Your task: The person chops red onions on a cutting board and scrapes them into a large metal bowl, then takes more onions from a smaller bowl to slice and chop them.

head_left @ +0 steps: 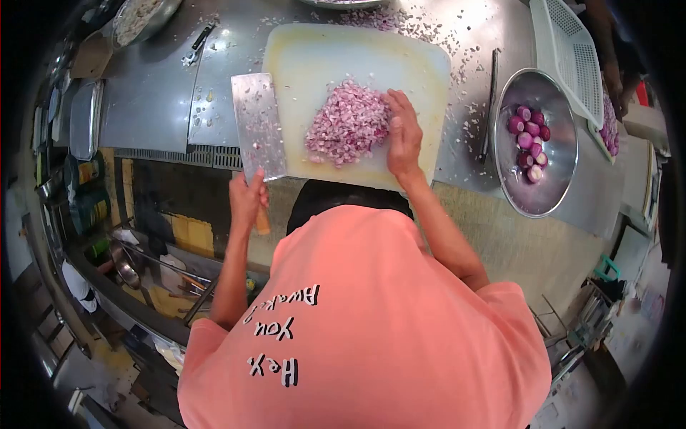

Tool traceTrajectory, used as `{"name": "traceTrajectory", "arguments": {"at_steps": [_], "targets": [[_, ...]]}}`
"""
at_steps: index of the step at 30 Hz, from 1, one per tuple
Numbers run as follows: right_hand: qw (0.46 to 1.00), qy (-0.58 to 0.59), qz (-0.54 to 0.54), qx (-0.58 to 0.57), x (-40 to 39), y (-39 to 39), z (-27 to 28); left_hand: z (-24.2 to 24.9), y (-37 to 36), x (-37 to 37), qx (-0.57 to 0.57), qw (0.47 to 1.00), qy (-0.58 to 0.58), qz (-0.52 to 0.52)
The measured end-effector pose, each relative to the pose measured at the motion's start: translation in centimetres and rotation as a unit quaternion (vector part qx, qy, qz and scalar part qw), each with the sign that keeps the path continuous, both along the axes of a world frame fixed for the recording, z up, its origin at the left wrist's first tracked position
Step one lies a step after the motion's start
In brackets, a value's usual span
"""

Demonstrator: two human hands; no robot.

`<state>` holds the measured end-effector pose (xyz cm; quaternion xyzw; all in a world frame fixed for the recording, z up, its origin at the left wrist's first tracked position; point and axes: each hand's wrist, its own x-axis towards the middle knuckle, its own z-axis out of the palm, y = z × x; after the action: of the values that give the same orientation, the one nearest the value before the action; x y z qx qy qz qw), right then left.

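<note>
A heap of finely chopped purple onion lies on the white cutting board. My left hand is wrapped round the wooden handle of a wide cleaver. Bits of onion cling to the cleaver's blade, which lies flat over the board's left edge. On the heap's right side, my right hand rests edge-down against the onion, its fingers stretched out and holding nothing.
A steel bowl with several whole purple onions stands right of the board. Between them lies a dark thin rod. White plastic baskets are at the upper right. Onion scraps litter the steel table. Another bowl is upper left.
</note>
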<state>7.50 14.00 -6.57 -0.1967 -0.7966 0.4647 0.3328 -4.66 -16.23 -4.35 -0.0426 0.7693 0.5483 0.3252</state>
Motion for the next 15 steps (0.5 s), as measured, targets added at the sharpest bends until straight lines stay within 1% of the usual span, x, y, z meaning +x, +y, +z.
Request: {"name": "traceTrajectory", "arguments": {"at_steps": [1, 3, 5, 7, 8, 10, 14, 15], "targets": [[1.000, -0.002, -0.007, 0.016, -0.2, -0.8, -0.1, -0.6, 0.5, 0.9, -0.003, 1.000, -0.006, -0.002], [0.999, -0.012, -0.009, 0.029, -1.1, -2.1, -0.5, -1.5, 1.9, 2.9, 0.054, 0.998, -0.018, 0.020], [0.999, -0.020, -0.013, 0.044, -2.1, -3.3, -1.0, 0.5, 5.9, 4.2, 0.051, 0.998, -0.039, 0.012], [0.999, -0.025, -0.012, 0.041, -3.2, -3.7, -1.0, -0.9, 8.2, 5.0, 0.100, 0.991, -0.081, -0.023], [1.000, -0.013, -0.022, 0.001, -3.6, -3.7, -1.0, -1.3, 9.1, 5.2, 0.095, 0.991, -0.087, -0.016], [0.997, 0.006, -0.040, -0.071, -4.6, -3.6, -0.1, -1.3, 10.7, 4.8, 0.121, 0.986, -0.051, -0.102], [0.994, 0.032, -0.051, -0.095, -5.3, -2.9, 0.1, 0.5, 11.4, 3.6, 0.129, 0.983, -0.069, -0.111], [0.993, 0.040, -0.051, -0.102, -5.4, -3.1, 0.5, 1.2, 11.4, 3.4, 0.113, 0.985, -0.074, -0.110]]}}
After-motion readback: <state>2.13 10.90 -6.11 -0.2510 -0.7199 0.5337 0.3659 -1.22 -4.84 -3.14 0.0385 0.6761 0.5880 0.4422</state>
